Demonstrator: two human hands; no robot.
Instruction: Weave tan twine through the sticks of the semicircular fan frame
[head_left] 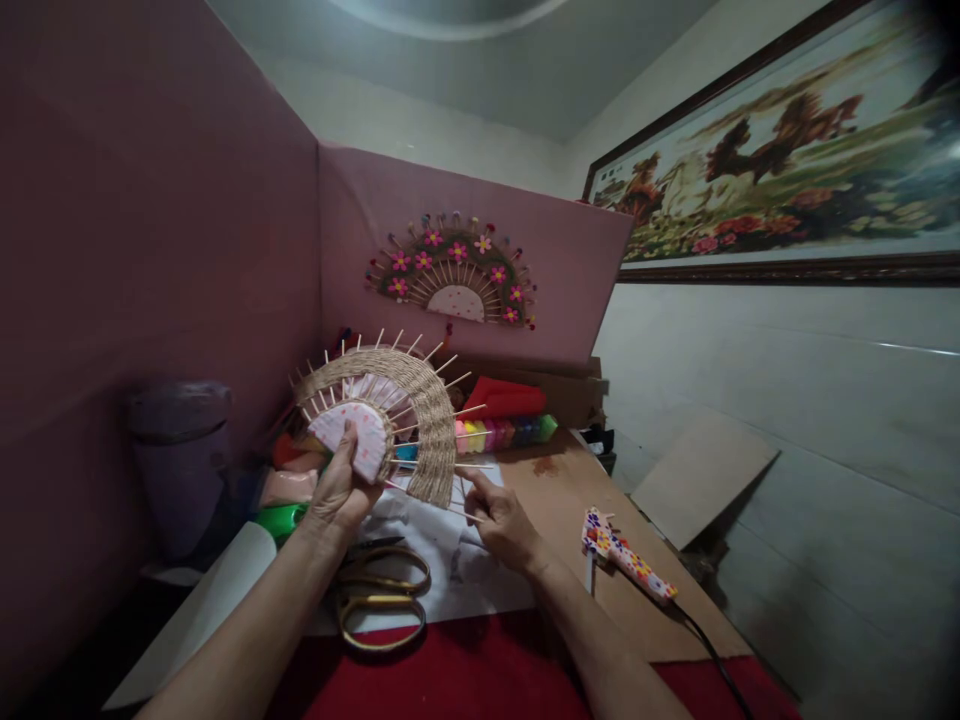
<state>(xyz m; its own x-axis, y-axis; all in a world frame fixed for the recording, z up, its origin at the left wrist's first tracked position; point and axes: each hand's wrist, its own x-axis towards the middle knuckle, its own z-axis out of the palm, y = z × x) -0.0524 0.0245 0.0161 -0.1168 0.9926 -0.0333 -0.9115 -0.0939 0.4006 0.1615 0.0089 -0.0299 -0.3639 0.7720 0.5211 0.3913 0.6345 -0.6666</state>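
A fan-shaped piece (433, 430) of woven twine on thin wooden sticks is held up over the table, tilted. My left hand (345, 485) grips its pale, pink-spotted half-round base, thumb on the front face. At the fan's lower right edge is my right hand (501, 515), its index finger by the stick ends and the other fingers curled; a thin stick end meets the fingers. Below the fan, gold-handled scissors (382, 600) lie on white paper. A finished-looking fan (457, 270) with pink flowers hangs on the pink board behind.
A flower-patterned glue gun (626, 560) with a black cord lies on brown cardboard (547, 480) at right. Colourful small items (502, 432) and red material (506, 397) sit behind. Green and pink bundles (283, 520) are at left, near a dark cylindrical container (180, 470). Red cloth (450, 675) covers the front.
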